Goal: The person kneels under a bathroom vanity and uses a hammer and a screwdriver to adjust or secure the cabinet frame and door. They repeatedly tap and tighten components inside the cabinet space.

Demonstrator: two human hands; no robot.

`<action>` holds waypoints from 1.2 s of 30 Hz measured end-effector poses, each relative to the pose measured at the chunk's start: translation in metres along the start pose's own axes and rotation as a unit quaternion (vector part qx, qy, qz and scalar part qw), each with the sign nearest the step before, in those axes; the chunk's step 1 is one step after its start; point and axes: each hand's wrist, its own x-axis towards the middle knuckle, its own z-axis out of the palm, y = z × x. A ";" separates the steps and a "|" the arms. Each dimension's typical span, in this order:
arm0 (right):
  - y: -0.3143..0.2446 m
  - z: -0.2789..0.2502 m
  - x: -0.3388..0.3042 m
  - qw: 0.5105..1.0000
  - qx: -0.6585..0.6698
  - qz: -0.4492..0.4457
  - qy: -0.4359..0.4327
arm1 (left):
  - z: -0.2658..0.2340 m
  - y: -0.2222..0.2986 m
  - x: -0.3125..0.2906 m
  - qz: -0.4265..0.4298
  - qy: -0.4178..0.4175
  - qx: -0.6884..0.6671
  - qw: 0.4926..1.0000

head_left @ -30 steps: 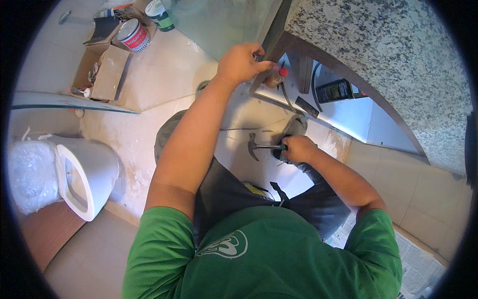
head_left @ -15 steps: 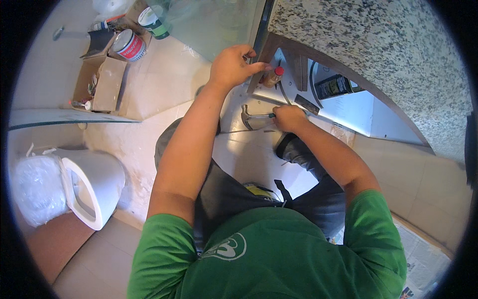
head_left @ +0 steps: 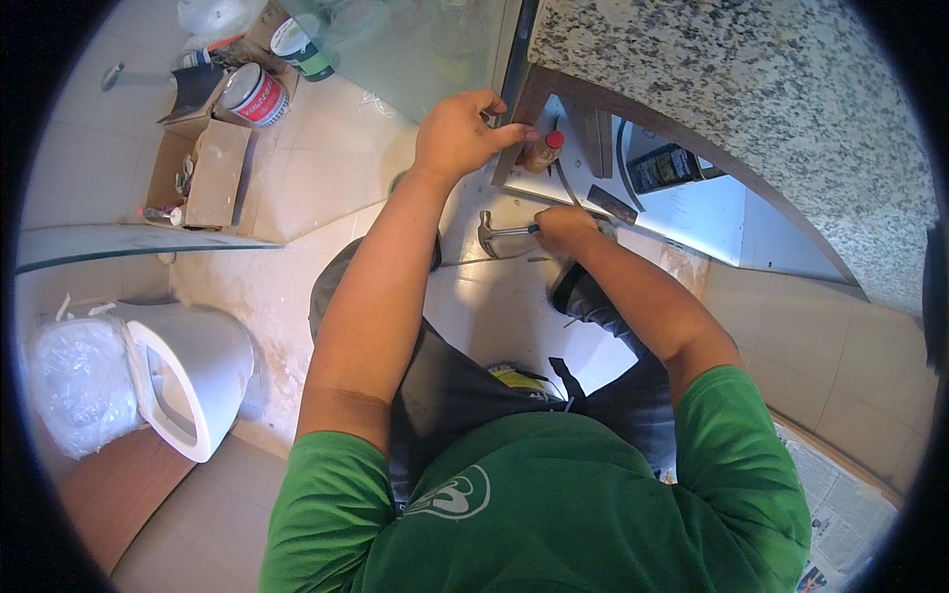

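Note:
My right hand point(head_left: 565, 230) is closed round the dark handle of a claw hammer point(head_left: 486, 235), its metal head pointing left above the floor. My left hand point(head_left: 460, 133) is raised by the front edge of a wooden cabinet frame point(head_left: 534, 91). Its thumb reaches across to the frame, apart from the bent index finger, and the other fingers are partly hidden. Just beyond the thumb, inside the cabinet, stands a small bottle with a red cap point(head_left: 542, 151). A dark can point(head_left: 664, 169) and a dark flat piece point(head_left: 612, 205) are farther right in there.
A speckled granite countertop point(head_left: 732, 109) curves above the cabinet. A glass panel point(head_left: 425, 59) stands beside it. To the left are a cardboard box point(head_left: 215, 178), a paint can point(head_left: 255, 96), a white-and-green tub point(head_left: 302, 49) and a toilet point(head_left: 213, 356). Newspaper point(head_left: 840, 514) lies at lower right.
My right hand and the hammer have shifted very slightly left. My left hand holds about the same place by the cabinet frame. The view has tilted a little.

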 end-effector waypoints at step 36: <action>0.004 -0.006 0.009 0.996 0.045 0.013 0.071 | -0.014 0.002 0.004 -0.005 -0.116 -0.021 0.993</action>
